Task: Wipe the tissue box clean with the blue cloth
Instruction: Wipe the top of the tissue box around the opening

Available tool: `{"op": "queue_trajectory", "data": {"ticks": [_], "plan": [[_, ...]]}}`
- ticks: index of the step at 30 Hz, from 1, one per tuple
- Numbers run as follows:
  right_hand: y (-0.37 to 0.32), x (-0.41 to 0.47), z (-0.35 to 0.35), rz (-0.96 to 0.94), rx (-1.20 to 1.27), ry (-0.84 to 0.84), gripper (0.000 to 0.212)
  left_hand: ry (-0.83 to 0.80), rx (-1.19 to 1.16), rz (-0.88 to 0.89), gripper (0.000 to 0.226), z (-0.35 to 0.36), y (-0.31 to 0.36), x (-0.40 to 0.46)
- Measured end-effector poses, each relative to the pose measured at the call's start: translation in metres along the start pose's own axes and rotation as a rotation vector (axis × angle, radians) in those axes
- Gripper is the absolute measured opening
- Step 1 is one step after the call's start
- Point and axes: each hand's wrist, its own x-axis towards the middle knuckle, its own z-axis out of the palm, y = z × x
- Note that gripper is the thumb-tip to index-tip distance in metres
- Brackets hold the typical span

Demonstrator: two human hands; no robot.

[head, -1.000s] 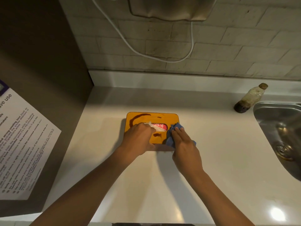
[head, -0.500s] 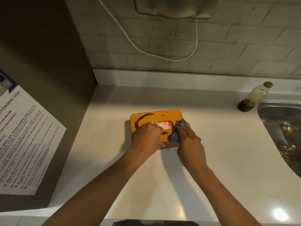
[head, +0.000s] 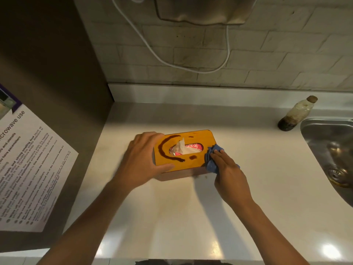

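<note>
A pale surface (head: 191,207) ran beneath a tiled wall; on it sat the orange-topped tissue box (head: 193,161), dark smears curving round its slot and a tissue (head: 180,148) poking up; the left hand (head: 141,159) clasped the box's left end, its grip curled over the edge; the right hand (head: 227,167) pressed the bunched blue cloth (head: 212,159) against the right end, fingers fairly straight; farther right stood a grimy bottle (head: 296,115) beside a steel sink (head: 328,150).

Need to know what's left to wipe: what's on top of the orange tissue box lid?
On the orange-lidded tissue box: a curved dark sauce streak, smaller dark spots and a white tissue. Its right edge is covered by the crumpled blue cloth.
</note>
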Motion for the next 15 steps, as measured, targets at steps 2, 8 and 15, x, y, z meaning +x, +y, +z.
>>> {"op": "queue_trajectory", "data": {"ticks": [2, 8, 15], "plan": [[0.000, 0.000, 0.001, 0.006, 0.012, 0.001, 0.051, -0.132, -0.147, -0.162, 0.124, 0.000, -0.021, -0.003], [-0.008, 0.006, 0.004, -0.044, 0.002, 0.040, 0.049, -0.372, -0.273, -0.271, 0.145, 0.018, -0.049, 0.004], [-0.019, -0.006, 0.015, -0.133, 0.012, 0.026, 0.055, -0.404, -0.265, -0.244, 0.139, 0.018, -0.056, 0.011]]}}
